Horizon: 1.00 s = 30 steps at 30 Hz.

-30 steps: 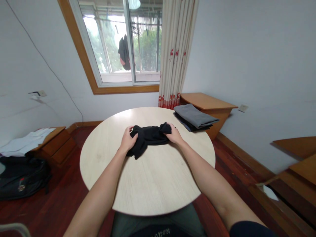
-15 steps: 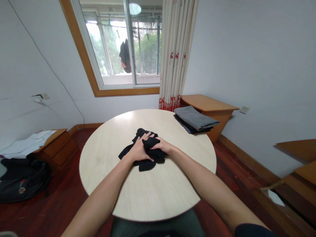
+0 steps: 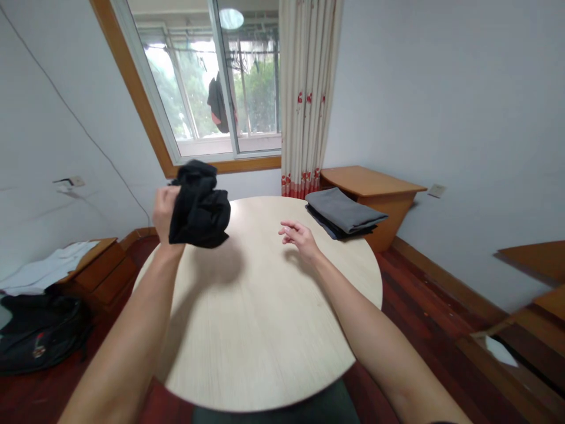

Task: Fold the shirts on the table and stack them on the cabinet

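Head camera view: a crumpled black cloth (image 3: 200, 209) is raised above the far left part of a round, pale wooden table (image 3: 265, 330). The left hand (image 3: 164, 209) clutches it from the side, some fingers hidden. Well apart, the right hand (image 3: 300, 237) hovers over the table, fingers loosely spread, holding nothing. Beyond it, a folded grey cloth (image 3: 346, 209) lies on darker folded cloth (image 3: 329, 228) at the table's far right edge.

The one-handed hold on a loose bundle could let a fold slip, dropping cloth over the nearby edge. A wide sweep rightward might nudge the overhanging stack off.

On the floor at left, a black bag (image 3: 48, 324) bears a small red-and-pale emblem (image 3: 39, 347), too small to read; no other writing is legible.
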Available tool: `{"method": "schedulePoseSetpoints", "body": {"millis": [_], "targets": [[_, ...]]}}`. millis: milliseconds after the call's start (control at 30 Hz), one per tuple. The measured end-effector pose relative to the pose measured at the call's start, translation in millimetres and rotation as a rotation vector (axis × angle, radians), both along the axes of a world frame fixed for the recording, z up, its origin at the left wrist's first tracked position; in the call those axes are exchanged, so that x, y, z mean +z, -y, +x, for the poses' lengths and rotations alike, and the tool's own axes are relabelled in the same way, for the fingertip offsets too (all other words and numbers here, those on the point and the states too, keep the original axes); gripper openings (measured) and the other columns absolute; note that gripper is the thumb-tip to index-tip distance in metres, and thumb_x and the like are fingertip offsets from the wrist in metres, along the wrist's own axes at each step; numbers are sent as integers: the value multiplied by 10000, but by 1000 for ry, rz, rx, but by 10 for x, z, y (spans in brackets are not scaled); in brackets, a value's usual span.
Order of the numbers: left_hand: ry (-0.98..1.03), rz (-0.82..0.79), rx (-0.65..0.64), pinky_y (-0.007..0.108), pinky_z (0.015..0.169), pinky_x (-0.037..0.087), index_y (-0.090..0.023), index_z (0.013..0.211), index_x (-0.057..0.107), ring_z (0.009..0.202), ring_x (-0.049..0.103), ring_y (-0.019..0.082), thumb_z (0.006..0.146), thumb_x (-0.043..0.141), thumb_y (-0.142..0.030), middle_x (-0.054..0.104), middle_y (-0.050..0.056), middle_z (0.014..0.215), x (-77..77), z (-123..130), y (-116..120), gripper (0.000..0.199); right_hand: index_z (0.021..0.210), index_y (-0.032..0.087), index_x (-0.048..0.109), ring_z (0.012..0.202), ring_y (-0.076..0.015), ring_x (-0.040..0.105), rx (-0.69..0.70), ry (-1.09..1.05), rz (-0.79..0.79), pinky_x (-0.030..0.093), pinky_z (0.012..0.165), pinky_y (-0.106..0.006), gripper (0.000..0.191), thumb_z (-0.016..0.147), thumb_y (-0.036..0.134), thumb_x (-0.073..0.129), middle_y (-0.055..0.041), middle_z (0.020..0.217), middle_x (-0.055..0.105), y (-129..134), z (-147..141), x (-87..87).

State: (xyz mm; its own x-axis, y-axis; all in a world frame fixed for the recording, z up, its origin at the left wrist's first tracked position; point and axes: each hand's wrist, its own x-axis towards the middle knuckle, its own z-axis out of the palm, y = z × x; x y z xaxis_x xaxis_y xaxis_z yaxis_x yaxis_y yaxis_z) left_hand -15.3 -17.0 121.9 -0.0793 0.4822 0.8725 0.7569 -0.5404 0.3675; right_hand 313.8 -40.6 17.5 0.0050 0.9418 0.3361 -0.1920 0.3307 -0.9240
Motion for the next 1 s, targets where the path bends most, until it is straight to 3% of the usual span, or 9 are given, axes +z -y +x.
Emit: {"method": "schedulePoseSetpoints", "body": {"millis": [67, 133, 233, 333, 467, 533, 700, 800, 1000], "targets": [[-53, 45, 193, 476, 1051, 460, -244, 1261, 632, 1237, 540, 288, 991, 485, -283, 600, 86, 1260, 271, -106, -172, 310, 1019, 181, 680, 643, -137, 568, -17, 114, 16, 478, 652, -307, 439, 704, 475, 764, -27, 817, 670, -34, 1, -66], [-150, -156, 330, 526, 1068, 436, -283, 1422, 517, 1301, 478, 315, 1027, 388, -274, 525, 94, 1390, 329, -130, -323, 415, 975, 171, 691, 658, -141, 564, 1, 246, 31, 462, 632, -290, 396, 712, 460, 756, -17, 771, 651, -50, -22, -154], [-292, -551, 400, 633, 1054, 401, -220, 1539, 346, 1370, 391, 390, 993, 433, -251, 392, 143, 1535, -25, -125, -441, 554, 946, 156, 705, 656, -133, 552, 71, 424, 50, 437, 608, -267, 339, 755, 435, 724, -16, 747, 647, -46, -58, -279], [-290, -739, 400, 703, 938, 445, -87, 1340, 575, 1251, 500, 494, 824, 658, -280, 535, 273, 1383, -683, -183, -480, 557, 934, 143, 717, 627, -122, 540, 126, 549, 50, 410, 576, -248, 296, 775, 393, 711, -13, 712, 644, -53, -62, -359], [-249, -890, 491, 735, 1084, 266, -152, 1485, 442, 1457, 299, 438, 931, 410, -325, 365, 242, 1571, -1332, -329, -561, 582, 925, 134, 730, 617, -118, 546, 148, 629, 49, 413, 574, -243, 260, 774, 346, 713, -13, 702, 643, -97, -42, -407], [-266, -912, 506, 718, 1107, 240, -152, 1531, 374, 1486, 240, 431, 928, 394, -346, 283, 224, 1618, -1406, -358, -597, 634, 927, 131, 731, 615, -122, 550, 147, 659, 47, 418, 577, -248, 251, 783, 334, 701, -19, 707, 650, -117, -39, -426], [-458, -755, 428, 680, 1136, 230, -145, 1561, 323, 1511, 180, 405, 915, 406, -307, 207, 198, 1652, -1264, -96, -610, 672, 938, 136, 728, 643, -145, 574, 96, 686, 34, 459, 634, -281, 229, 800, 310, 673, -36, 730, 672, -169, -18, -454], [-591, -699, 295, 657, 1156, 219, -171, 1523, 408, 1515, 210, 346, 928, 350, -250, 272, 158, 1641, -1299, 186, -556, 603, 948, 164, 725, 746, -178, 610, -120, 712, 80, 495, 760, -335, 209, 821, 307, 641, -67, 855, 706, -216, 123, -390], [-713, -788, 206, 705, 1148, 139, -236, 1420, 553, 1506, 239, 353, 991, 283, -385, 338, 123, 1619, -1518, 319, -612, 529, 981, 179, 724, 1110, -297, 548, -976, 836, 80, 380, 1029, -487, 252, 836, 299, 556, -139, 1145, 649, -245, 819, -162]]}}
